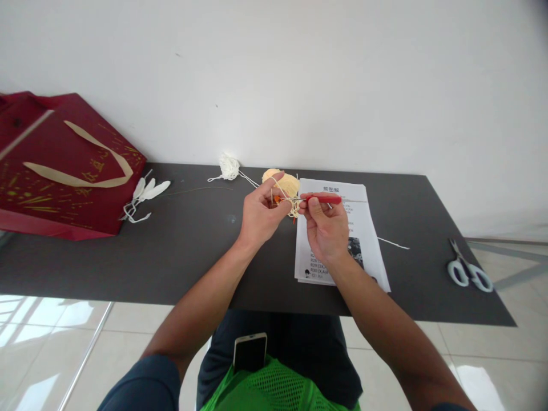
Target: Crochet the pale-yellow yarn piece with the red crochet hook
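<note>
My left hand (261, 214) is closed in a pinch on a small piece of pale yellow crochet work (293, 206), with yarn strands looped over its fingers. My right hand (325, 225) is closed on a red-handled crochet hook (323, 199), whose metal tip points left into the work. Both hands hover above the dark table (192, 257). Just behind them lies a ball of pale yellow yarn (286, 182). A printed instruction sheet (338, 234) lies under my right hand.
A small bundle of white yarn (229, 167) sits at the back. A red gift bag (60, 165) lies at the far left, with white tags (145, 194) beside it. White-handled scissors (466, 268) rest at the right edge. A phone (250, 351) lies in my lap.
</note>
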`<action>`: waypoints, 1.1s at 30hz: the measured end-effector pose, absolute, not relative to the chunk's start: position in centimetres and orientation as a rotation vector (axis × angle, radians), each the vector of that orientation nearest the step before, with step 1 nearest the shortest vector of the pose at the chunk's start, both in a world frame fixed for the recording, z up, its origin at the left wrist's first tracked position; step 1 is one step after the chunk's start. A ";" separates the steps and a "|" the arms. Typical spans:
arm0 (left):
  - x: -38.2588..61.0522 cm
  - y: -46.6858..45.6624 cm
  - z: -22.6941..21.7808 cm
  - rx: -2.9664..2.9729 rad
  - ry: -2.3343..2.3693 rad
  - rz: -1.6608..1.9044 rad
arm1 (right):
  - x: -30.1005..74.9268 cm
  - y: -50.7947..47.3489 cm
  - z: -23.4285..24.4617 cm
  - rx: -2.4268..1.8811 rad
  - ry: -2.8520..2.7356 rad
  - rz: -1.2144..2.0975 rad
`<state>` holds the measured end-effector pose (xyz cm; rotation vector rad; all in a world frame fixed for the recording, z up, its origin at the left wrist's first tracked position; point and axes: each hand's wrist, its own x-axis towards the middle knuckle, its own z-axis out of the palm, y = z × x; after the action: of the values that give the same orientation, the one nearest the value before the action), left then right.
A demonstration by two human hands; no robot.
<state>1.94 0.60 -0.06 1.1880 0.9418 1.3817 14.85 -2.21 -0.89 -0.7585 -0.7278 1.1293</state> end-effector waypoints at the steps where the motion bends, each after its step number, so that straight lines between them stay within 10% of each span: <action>1: 1.9 0.6 0.0 1.185 0.932 1.389 | 14.8 -2.2 -1.0 -0.762 -0.734 1.099; 18: 2.3 0.3 0.9 0.704 0.760 1.338 | 15.2 -3.7 -2.4 -0.900 -1.436 0.251; 33: 2.1 0.6 0.6 0.685 0.731 1.259 | 15.6 -1.9 -1.1 -0.711 -0.806 1.111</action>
<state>2.15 0.57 0.65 0.6854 0.7305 1.2589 15.57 -1.87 -1.06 -0.7105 -0.8062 1.1105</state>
